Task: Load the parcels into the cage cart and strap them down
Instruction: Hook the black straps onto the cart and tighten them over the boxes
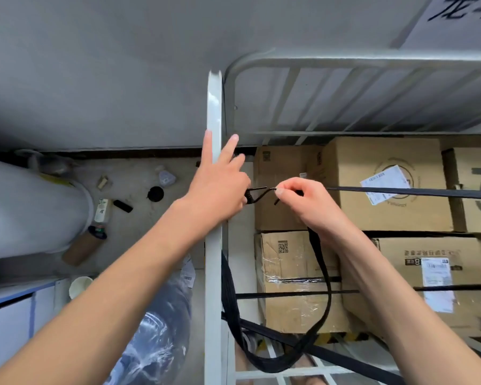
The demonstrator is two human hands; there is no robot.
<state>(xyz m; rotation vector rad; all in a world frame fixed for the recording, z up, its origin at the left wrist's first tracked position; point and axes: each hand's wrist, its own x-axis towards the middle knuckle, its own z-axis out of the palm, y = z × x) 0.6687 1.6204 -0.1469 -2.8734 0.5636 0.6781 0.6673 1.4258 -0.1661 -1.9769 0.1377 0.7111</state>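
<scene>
Several cardboard parcels point(383, 187) are stacked inside the white metal cage cart point(214, 112). A black strap point(417, 192) runs taut across the upper boxes, and another length point(321, 268) hangs in a loop below my right hand. My right hand point(306, 201) pinches a black metal hook point(261, 193) at the strap's end. My left hand point(220, 184) is against the cart's front post, two fingers pointing up along it, the lower fingers curled at the hook's coiled end.
A white roll point(31, 207) lies at the left beside small litter on the concrete floor. A clear plastic bag point(156, 329) sits by the post. A grey wall stands behind the cart. More black straps cross the lower boxes.
</scene>
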